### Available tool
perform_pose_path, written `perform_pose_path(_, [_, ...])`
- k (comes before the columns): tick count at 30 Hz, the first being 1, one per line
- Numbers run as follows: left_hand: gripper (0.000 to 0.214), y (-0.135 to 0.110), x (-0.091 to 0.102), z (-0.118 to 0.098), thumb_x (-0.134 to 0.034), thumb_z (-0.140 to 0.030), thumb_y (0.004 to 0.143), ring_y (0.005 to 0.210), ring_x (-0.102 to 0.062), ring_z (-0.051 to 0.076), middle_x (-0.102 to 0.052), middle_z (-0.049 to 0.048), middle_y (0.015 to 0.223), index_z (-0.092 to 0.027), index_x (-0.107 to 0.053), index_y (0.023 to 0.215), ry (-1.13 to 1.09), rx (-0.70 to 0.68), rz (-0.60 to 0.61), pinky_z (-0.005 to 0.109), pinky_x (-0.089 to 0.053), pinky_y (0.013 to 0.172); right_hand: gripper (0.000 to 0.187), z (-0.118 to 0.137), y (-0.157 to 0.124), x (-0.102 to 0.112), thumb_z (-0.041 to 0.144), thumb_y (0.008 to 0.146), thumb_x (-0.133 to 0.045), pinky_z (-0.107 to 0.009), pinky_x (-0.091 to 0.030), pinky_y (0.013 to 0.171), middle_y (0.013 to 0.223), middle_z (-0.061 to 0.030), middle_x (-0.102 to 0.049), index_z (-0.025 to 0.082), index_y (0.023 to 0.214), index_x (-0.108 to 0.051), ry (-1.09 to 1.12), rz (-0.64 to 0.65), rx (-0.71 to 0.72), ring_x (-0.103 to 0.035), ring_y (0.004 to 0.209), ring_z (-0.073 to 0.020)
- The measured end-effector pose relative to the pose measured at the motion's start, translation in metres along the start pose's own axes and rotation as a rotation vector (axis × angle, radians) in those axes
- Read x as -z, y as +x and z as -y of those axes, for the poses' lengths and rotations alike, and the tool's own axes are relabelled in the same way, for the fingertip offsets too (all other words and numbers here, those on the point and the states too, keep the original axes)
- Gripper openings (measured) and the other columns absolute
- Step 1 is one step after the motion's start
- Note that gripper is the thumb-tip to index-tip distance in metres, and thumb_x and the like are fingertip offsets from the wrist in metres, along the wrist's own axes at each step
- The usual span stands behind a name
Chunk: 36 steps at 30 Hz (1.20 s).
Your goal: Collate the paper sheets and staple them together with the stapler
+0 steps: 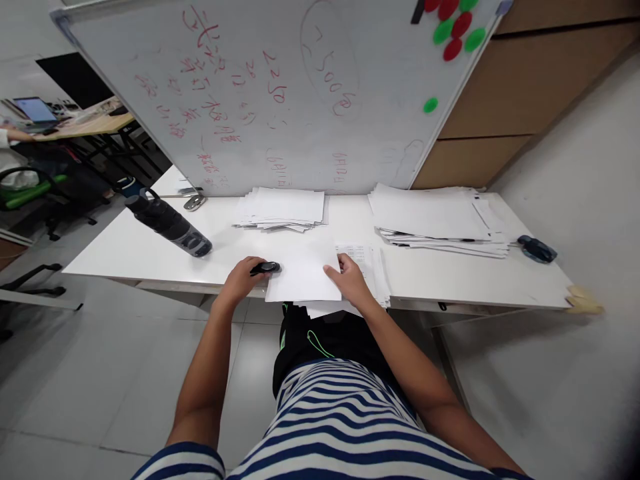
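Note:
At the table's front edge, white sheets of paper (304, 275) lie in front of me. My left hand (242, 277) is closed around a small black stapler (269, 267), whose front end meets the left edge of the sheets. Whether paper sits between its jaws is too small to tell. On the other side, my right hand (352, 281) pinches the right edge of the same sheets, thumb on top and fingers partly hidden. Printed pages (374, 270) lie beside and under that hand, some reaching past the table edge.
Two paper stacks, a left one (287, 208) and a right one (433, 213), lie before the whiteboard (300, 93). A dark bottle (173, 227) stands at left, with a small grey object (195, 202) behind it. A dark item (537, 249) lies far right. Another person's arm (19, 135) shows far left.

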<state>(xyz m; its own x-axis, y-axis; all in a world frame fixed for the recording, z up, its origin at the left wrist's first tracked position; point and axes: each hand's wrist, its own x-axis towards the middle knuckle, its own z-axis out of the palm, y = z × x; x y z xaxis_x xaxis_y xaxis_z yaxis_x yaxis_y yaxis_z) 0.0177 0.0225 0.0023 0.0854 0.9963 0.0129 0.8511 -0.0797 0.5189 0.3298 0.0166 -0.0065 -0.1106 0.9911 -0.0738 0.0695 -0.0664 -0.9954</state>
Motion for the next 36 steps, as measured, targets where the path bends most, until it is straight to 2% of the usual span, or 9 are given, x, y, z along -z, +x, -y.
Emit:
perform_pose_path(5, [0.039,0.014,0.000,0.016,-0.070,-0.046,0.075,0.121,-0.057,0.029,-0.058,0.0067,0.136,-0.030,-0.072,0.112,-0.085,0.064,0.063,0.038,-0.048,0.099,0.031,0.000,0.017,-0.027,0.041,0.082,-0.061,-0.037,-0.051,0.084,0.111,-0.0055,-0.069,0.022,0.106,-0.060,-0.127,0.131,-0.031,-0.065,0.098,-0.0228])
perform_pose_path(11, [0.057,0.016,-0.001,0.010,-0.072,-0.055,0.073,0.141,-0.038,0.034,-0.047,0.0084,0.150,-0.032,-0.067,0.125,-0.047,0.085,0.102,0.046,-0.037,0.111,0.037,0.000,0.015,-0.029,0.044,0.086,-0.058,-0.037,-0.050,0.081,0.110,-0.0058,-0.069,0.025,0.117,-0.060,-0.233,0.150,0.004,-0.065,0.094,-0.0226])
perform_pose_path(13, [0.056,0.022,-0.002,0.000,-0.060,-0.061,0.081,0.139,-0.041,0.031,-0.049,0.0090,0.148,-0.030,-0.064,0.128,-0.134,0.095,0.029,0.042,-0.038,0.110,0.040,-0.001,0.014,-0.028,0.047,0.087,-0.056,-0.036,-0.050,0.079,0.105,-0.0052,-0.070,0.025,0.120,-0.059,-0.263,0.135,0.017,-0.066,0.089,-0.0226])
perform_pose_path(15, [0.054,0.032,-0.007,-0.012,-0.045,-0.060,0.091,0.132,-0.049,0.028,-0.056,0.0106,0.141,-0.025,-0.064,0.126,-0.196,0.119,-0.114,0.040,-0.040,0.108,0.041,-0.001,0.015,-0.028,0.049,0.089,-0.053,-0.037,-0.050,0.076,0.096,-0.0042,-0.071,0.026,0.122,-0.059,-0.301,0.108,0.019,-0.065,0.084,-0.0230])
perform_pose_path(18, [0.052,0.052,-0.020,-0.028,-0.034,-0.055,0.096,0.126,-0.051,0.028,-0.064,0.0127,0.128,-0.020,-0.066,0.118,-0.105,0.146,-0.257,0.045,-0.036,0.110,0.040,-0.002,0.015,-0.028,0.050,0.090,-0.050,-0.037,-0.049,0.070,0.085,-0.0021,-0.070,0.027,0.121,-0.060,-0.327,0.085,0.018,-0.064,0.075,-0.0235])
perform_pose_path(22, [0.052,0.065,-0.038,-0.033,-0.035,-0.056,0.096,0.139,-0.035,0.036,-0.057,0.0150,0.138,-0.020,-0.063,0.122,0.063,0.197,-0.252,0.055,-0.029,0.111,0.040,-0.003,0.015,-0.026,0.048,0.089,-0.053,-0.038,-0.049,0.071,0.087,-0.0028,-0.071,0.026,0.121,-0.061,-0.333,0.127,0.028,-0.064,0.077,-0.0246])
perform_pose_path(27, [0.048,0.064,-0.053,-0.032,-0.029,-0.045,0.099,0.146,-0.023,0.041,-0.052,0.0184,0.143,-0.019,-0.062,0.123,0.207,0.272,-0.256,0.068,-0.018,0.111,0.038,-0.007,0.017,-0.022,0.040,0.088,-0.055,-0.040,-0.050,0.078,0.107,-0.0068,-0.072,0.025,0.123,-0.061,-0.317,0.198,-0.018,-0.065,0.094,-0.0286])
perform_pose_path(32, [0.044,0.066,-0.062,-0.032,-0.030,-0.038,0.099,0.148,-0.018,0.039,-0.049,0.0181,0.145,-0.018,-0.061,0.123,0.309,0.192,-0.237,0.068,-0.008,0.114,0.033,-0.011,0.023,-0.018,0.036,0.088,-0.054,-0.040,-0.049,0.074,0.107,-0.0080,-0.073,0.023,0.117,-0.065,-0.360,0.280,-0.026,-0.066,0.093,-0.0299])
perform_pose_path(36, [0.042,0.068,-0.058,-0.032,-0.035,-0.041,0.098,0.145,-0.026,0.039,-0.055,0.0184,0.139,-0.019,-0.063,0.121,0.242,0.233,-0.235,0.065,-0.017,0.112,0.028,-0.012,0.025,-0.018,0.034,0.085,-0.059,-0.037,-0.049,0.071,0.101,-0.0062,-0.075,0.024,0.110,-0.068,-0.298,0.257,-0.022,-0.067,0.088,-0.0288])
